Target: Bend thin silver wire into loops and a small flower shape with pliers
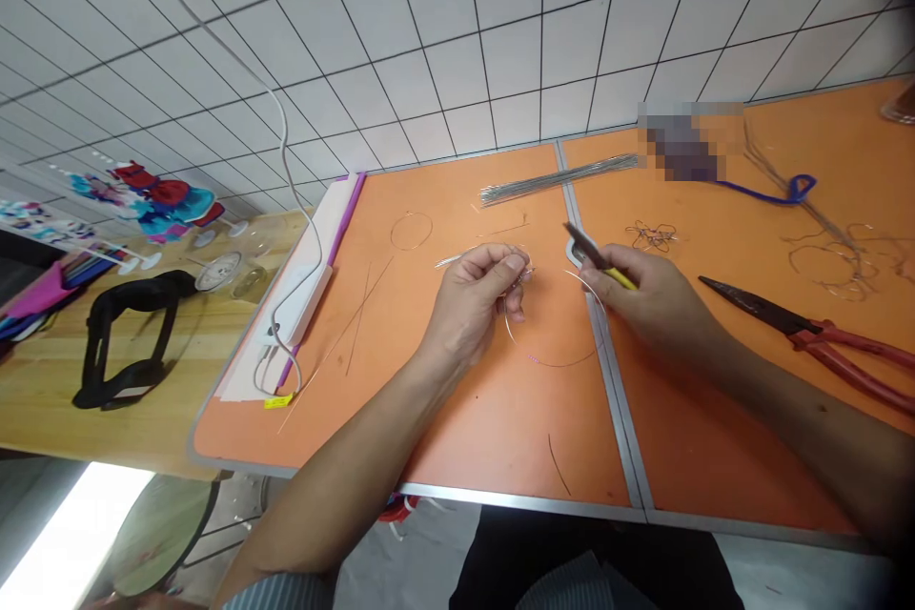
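The left hand (476, 300) pinches a thin curved wire (550, 365) between fingers and thumb, its loop reaching down over the orange table (515, 429) and stopping short of the near metal edge (515, 498). The right hand (647, 291) grips yellow-handled pliers (600, 257) beside the wire, over the table's metal seam (599, 324); red-handled pliers (807, 334) lie farther right.

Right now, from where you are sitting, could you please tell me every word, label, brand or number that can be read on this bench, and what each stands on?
Nothing can be read as clear text in this view.
Yellow tag on the cables by the white power strip: too small to read.
Red-handled pliers: no legible marking.
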Demonstrator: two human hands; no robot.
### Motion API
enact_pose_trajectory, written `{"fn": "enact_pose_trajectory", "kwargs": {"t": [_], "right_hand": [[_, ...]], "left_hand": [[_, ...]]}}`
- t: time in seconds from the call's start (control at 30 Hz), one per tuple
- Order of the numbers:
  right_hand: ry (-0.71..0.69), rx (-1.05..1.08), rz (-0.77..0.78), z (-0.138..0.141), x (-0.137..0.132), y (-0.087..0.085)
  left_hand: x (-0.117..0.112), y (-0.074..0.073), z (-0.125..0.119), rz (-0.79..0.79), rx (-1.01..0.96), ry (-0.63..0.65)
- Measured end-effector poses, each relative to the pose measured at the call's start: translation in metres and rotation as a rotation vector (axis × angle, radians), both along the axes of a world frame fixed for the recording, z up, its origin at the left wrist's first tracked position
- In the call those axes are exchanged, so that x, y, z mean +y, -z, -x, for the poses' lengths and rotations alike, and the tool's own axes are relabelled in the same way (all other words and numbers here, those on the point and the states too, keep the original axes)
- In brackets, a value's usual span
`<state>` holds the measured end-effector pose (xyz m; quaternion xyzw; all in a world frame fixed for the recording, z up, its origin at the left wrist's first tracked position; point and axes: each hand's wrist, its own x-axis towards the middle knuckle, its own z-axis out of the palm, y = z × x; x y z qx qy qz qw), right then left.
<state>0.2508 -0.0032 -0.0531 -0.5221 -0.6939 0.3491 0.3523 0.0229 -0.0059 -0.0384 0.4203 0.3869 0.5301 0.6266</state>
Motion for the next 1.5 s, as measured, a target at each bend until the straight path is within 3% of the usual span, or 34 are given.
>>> {"fn": "enact_pose_trajectory", "kwargs": {"t": [0.13,0.47,0.73,0.97,1.13,1.37,1.5], "right_hand": [[-0.020,0.181,0.087,0.001,-0.003,-0.011],[-0.008,0.115,-0.020,0.018,-0.011,-0.019],[0.037,0.101,-0.047,0.021,-0.010,-0.010],[0.090,0.183,-0.076,0.017,-0.010,-0.013],[0.034,0.168,-0.050,0.016,-0.013,-0.020],[0.046,0.120,-0.110,0.019,-0.016,-0.022],[0.075,0.122,-0.226,0.019,-0.016,-0.018]], "left_hand": [[-0.004,0.004,-0.004,0.022,0.083,0.048],[-0.012,0.008,-0.017,0.135,0.213,0.279],[-0.015,0.013,-0.017,0.052,0.291,0.289],[-0.014,0.011,-0.017,0.182,0.167,0.309],[-0.016,0.012,-0.018,0.213,0.131,0.303],[-0.017,0.017,-0.019,0.228,0.072,0.236],[-0.017,0.013,-0.020,0.286,0.068,0.239]]}}
